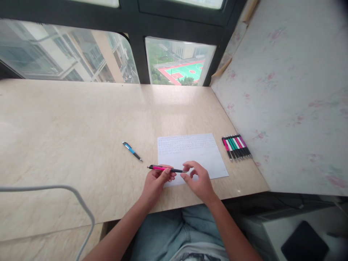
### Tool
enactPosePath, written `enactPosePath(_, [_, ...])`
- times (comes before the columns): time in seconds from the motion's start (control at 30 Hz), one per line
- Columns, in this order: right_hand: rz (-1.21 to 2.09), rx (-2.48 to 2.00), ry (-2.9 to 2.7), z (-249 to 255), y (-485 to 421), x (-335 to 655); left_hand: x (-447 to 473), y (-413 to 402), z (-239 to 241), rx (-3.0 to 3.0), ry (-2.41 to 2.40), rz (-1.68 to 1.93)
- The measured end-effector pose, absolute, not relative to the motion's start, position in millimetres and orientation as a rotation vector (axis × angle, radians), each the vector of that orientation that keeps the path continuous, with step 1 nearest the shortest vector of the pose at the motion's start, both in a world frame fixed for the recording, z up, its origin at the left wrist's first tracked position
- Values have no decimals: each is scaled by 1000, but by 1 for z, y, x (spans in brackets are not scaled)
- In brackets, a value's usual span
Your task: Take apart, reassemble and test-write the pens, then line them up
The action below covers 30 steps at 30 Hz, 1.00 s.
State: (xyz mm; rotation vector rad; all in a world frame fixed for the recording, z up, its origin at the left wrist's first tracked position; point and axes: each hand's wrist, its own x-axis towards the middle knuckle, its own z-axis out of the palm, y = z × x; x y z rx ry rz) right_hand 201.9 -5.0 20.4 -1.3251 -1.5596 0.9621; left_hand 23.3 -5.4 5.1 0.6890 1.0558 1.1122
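Note:
A pink and black click pen (160,168) lies level across my left hand (158,180), its body pinched between thumb and fingers, with the clip end pointing left. My right hand (199,181) is curled at the pen's other end, thumb and index finger closed around its metal tip. Both hands are over the lower part of a sheet of paper (190,161), which has rows of handwriting across its upper part. To the left of the paper rests a blue and black pen (132,151), slanted on the tabletop.
Several pens (236,146) in pink, white, green and purple form a row right of the paper, beside the papered wall (293,108). A grey cable (73,190) arches over the front left of the marble-patterned table (81,137). Windows (181,61) stand behind the table.

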Motion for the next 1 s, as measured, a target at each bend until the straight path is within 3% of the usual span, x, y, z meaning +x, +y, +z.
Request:
enactPosePath(0.17, [1173,-1398,-1504,15,-4,205,25,-6,7,712,1078,1087])
enactPosePath(0.5, [1233,-1370,-1396,16,-2,201,25,-2,9,648,1066,1082])
enactPosePath(1.0, [962,-1500,-1398,6,1,211,24,3,16,391,1012,1134])
